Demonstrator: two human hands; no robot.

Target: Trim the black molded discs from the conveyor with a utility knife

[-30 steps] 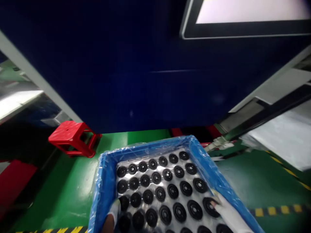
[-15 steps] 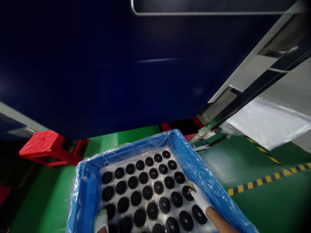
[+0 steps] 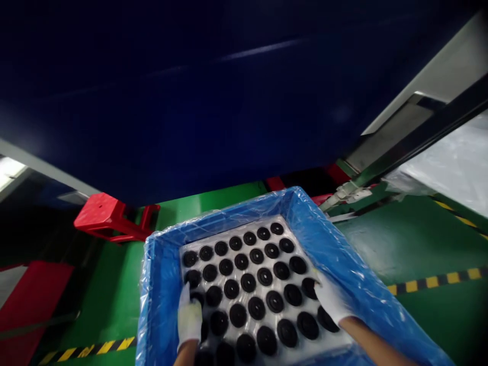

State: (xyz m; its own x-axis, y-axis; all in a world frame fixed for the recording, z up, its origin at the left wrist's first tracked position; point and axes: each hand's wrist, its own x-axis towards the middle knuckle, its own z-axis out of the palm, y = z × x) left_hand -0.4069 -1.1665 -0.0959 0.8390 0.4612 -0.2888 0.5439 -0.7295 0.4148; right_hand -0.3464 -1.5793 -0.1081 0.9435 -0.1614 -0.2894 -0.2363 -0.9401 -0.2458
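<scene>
The blue crate has ridden up and right in my view! My white-gloved left hand and right hand sit spread apart inside the plastic-lined crate, beside black round parts on a silver tray; any pinch, I can't tell. Red stool beyond, on green floor.

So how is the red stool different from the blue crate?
The blue crate is lined with clear plastic film, but the red stool is bare. The crate holds rows of round black parts on a silver tray, while the stool's flat top shows just a small hole. The crate is close to the camera; the stool is farther off on the green floor. Both look like plastic.
</scene>
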